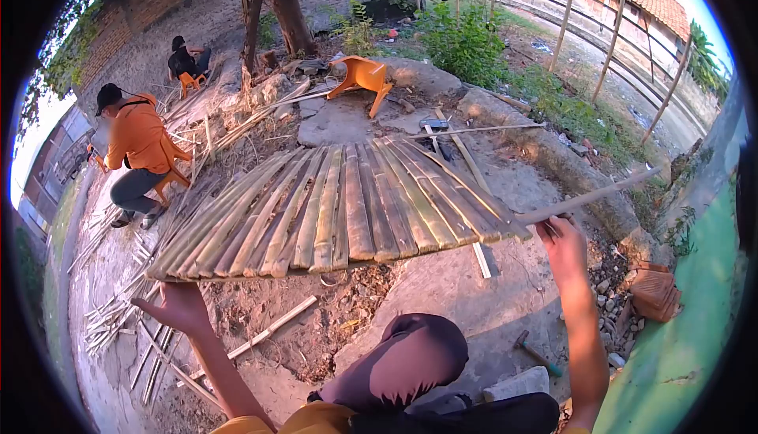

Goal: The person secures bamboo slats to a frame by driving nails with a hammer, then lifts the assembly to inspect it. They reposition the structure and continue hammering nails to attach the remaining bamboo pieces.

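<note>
A panel of split bamboo slats (335, 205) is held up in front of me, its near edge raised off the ground and its slats running away from me. My left hand (178, 308) supports the panel's left near corner from below, thumb stretched out and fingertips partly hidden. My right hand (563, 248) grips the right near corner, where a long bamboo pole (588, 199) sticks out to the right. Below, near my right forearm, a hammer (538, 353) lies on the ground.
Loose bamboo strips (110, 319) lie scattered at the left. A person in orange (144, 142) and another in black (185, 61) sit farther back. An orange plastic chair (361, 78) lies tipped over beyond the panel. Bricks (655, 290) and a green wall (679, 355) border my right.
</note>
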`<state>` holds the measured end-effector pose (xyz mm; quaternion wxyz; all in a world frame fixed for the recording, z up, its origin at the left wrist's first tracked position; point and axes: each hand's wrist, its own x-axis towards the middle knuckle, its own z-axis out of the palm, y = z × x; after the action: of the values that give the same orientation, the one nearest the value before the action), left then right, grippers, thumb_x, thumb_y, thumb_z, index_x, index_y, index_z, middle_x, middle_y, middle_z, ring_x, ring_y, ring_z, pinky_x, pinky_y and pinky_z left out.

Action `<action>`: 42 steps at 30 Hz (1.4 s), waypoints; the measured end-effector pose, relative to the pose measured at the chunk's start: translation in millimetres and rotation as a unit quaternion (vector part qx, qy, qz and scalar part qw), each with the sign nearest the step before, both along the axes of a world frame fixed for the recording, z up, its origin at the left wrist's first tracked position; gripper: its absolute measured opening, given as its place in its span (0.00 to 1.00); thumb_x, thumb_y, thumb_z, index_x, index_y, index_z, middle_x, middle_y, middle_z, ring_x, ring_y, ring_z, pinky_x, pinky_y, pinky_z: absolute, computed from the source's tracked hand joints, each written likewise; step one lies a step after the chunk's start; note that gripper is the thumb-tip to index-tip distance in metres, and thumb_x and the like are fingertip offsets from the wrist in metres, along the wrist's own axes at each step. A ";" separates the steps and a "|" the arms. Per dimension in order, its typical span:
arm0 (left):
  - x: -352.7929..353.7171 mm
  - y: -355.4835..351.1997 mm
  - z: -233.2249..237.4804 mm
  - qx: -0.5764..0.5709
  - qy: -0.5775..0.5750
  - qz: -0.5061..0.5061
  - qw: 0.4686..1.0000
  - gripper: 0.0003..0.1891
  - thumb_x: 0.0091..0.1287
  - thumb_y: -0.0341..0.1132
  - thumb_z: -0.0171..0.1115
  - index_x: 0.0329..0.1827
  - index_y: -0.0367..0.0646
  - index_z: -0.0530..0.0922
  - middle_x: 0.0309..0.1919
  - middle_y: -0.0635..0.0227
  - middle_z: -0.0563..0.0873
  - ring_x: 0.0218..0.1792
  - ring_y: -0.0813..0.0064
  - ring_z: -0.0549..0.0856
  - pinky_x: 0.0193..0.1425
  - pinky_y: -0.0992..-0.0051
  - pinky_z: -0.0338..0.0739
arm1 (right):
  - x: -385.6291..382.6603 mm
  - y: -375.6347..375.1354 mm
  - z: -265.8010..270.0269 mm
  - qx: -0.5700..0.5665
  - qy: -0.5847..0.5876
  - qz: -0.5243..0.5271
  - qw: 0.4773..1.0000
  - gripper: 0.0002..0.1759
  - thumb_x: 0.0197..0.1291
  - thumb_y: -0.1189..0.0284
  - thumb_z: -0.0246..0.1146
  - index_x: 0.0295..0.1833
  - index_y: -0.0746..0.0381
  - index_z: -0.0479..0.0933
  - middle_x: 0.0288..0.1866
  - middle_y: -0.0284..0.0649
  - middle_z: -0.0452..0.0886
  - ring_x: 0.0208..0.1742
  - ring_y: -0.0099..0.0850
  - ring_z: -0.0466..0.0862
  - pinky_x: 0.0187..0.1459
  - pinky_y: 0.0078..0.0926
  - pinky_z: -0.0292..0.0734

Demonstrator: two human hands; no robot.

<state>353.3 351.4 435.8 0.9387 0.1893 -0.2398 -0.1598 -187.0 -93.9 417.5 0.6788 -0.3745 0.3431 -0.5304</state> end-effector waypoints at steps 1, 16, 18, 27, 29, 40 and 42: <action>-28.1 3.5 2.2 0.063 0.120 0.108 0.985 0.54 0.71 0.77 0.53 0.76 0.27 0.69 0.74 0.50 0.77 0.74 0.56 0.75 0.84 0.58 0.62 | -4.3 9.7 -7.6 0.004 0.005 0.001 1.000 0.08 0.70 0.78 0.62 0.53 0.64 0.75 0.51 0.42 0.84 0.54 0.34 0.87 0.60 0.33 0.85; -69.6 108.3 -326.6 0.307 0.419 0.080 0.851 0.43 0.68 0.72 0.60 0.79 0.54 0.74 0.77 0.68 0.76 0.75 0.56 0.75 0.76 0.44 0.70 | -82.5 83.0 -277.7 0.315 0.143 0.123 0.930 0.14 0.66 0.70 0.68 0.51 0.66 0.78 0.51 0.45 0.84 0.52 0.41 0.87 0.52 0.33 0.89; -68.5 108.4 -353.5 0.329 0.399 0.074 0.853 0.45 0.67 0.73 0.61 0.80 0.54 0.73 0.79 0.68 0.75 0.76 0.55 0.74 0.77 0.43 0.68 | -84.9 86.8 -311.1 0.347 0.138 0.116 0.920 0.15 0.65 0.70 0.69 0.52 0.67 0.77 0.54 0.47 0.82 0.53 0.41 0.87 0.50 0.32 0.90; -76.4 143.3 -426.5 0.341 0.531 0.128 0.765 0.56 0.61 0.72 0.70 0.88 0.61 0.55 0.86 0.52 0.53 0.81 0.48 0.63 0.77 0.45 0.68 | -82.3 90.7 -379.8 0.388 0.145 0.127 0.901 0.19 0.72 0.65 0.63 0.60 0.65 0.74 0.63 0.48 0.81 0.65 0.48 0.84 0.60 0.45 0.86; -77.0 148.0 -415.7 0.433 0.470 -0.012 0.769 0.60 0.59 0.69 0.75 0.90 0.64 0.48 0.87 0.43 0.42 0.82 0.45 0.58 0.78 0.49 0.66 | -79.0 90.4 -385.2 0.406 0.161 0.110 0.893 0.21 0.72 0.65 0.63 0.63 0.66 0.73 0.65 0.48 0.81 0.65 0.46 0.84 0.59 0.44 0.86; -38.3 -159.6 -352.6 0.757 -0.420 0.173 0.470 0.60 0.69 0.75 0.57 0.90 0.44 0.41 0.90 0.50 0.39 0.89 0.47 0.38 0.88 0.39 0.30 | -128.6 91.4 -341.0 0.068 0.519 0.189 0.831 0.32 0.63 0.74 0.71 0.73 0.64 0.73 0.65 0.48 0.82 0.61 0.33 0.84 0.58 0.30 0.81; -52.8 -176.3 -392.0 0.796 -0.460 0.136 0.369 0.57 0.69 0.75 0.57 0.91 0.49 0.47 0.90 0.52 0.43 0.89 0.46 0.41 0.87 0.35 0.29 | -139.2 102.2 -308.4 0.013 0.572 0.215 0.791 0.32 0.62 0.74 0.71 0.72 0.64 0.73 0.64 0.48 0.83 0.60 0.35 0.85 0.58 0.32 0.82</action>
<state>300.6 175.0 43.8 0.1070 0.9233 -0.3671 -0.0347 -326.2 8.3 109.1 0.4596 -0.6646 0.5866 -0.0554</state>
